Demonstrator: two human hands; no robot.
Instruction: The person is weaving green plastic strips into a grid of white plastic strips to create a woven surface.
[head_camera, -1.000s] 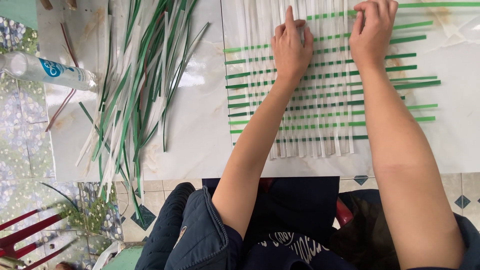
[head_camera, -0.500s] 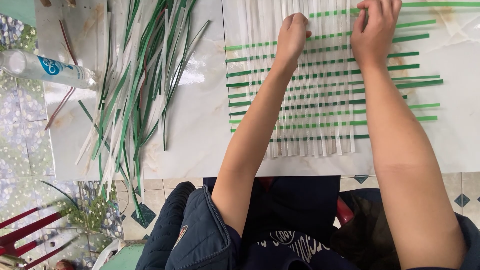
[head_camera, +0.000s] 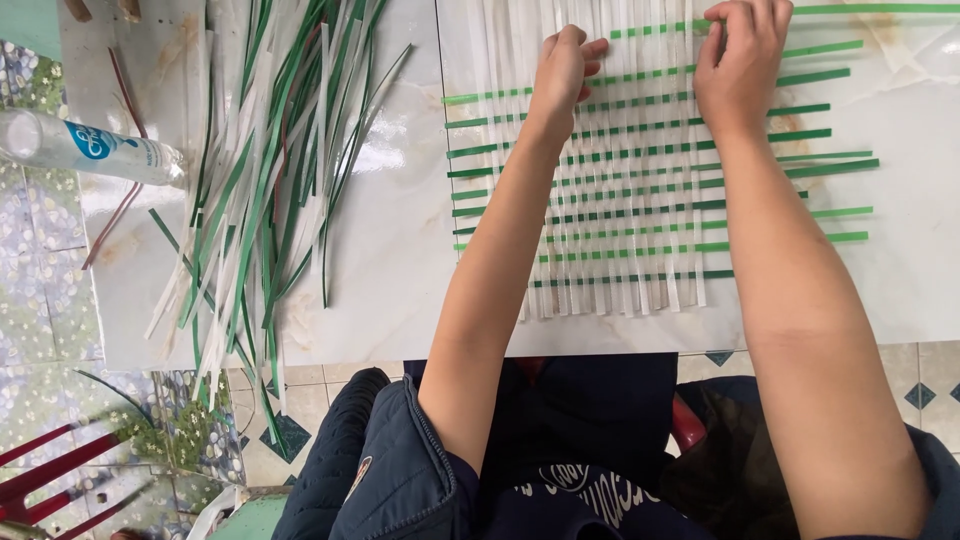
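Woven mat (head_camera: 640, 190) of white vertical strips w/ green horizontal strips lies flat on pale marble-look tabletop (head_camera: 400, 250), centre-right, just in front of the person; both hands work at its far (upper) end. Left hand (head_camera: 562, 72) rests on the white strips near mat's top-left, fingers curled in & bunched together, knuckles up, fingertips tucked under toward the strips; looks like it's pinching or pressing a strip but can't tell exactly which one. Right hand (head_camera: 740, 65) sits at mat's top-right, fingers bent & close together, tips down on the topmost green strip (head_camera: 660, 28) where it crosses the white ones; seems to press/pinch that strip, thumb side hidden so grip unclear. Green strip ends stick out past the white ones on both sides, longer on the right; white strip ends hang unevenly at the near edge of the mat. Left of the mat, well apart, a loose pile of spare strips (head_camera: 260, 170), green & white mixed w/ a few brownish ones, fans out along the table & overhangs its near edge. Clear plastic bottle (head_camera: 90, 150) lies on its side at far-left table edge, just beside the pile. Patterned tile floor (head_camera: 60, 330) below; red chair legs (head_camera: 45, 475) bottom-left corner; person's dark jacket (head_camera: 400, 470) at bottom.
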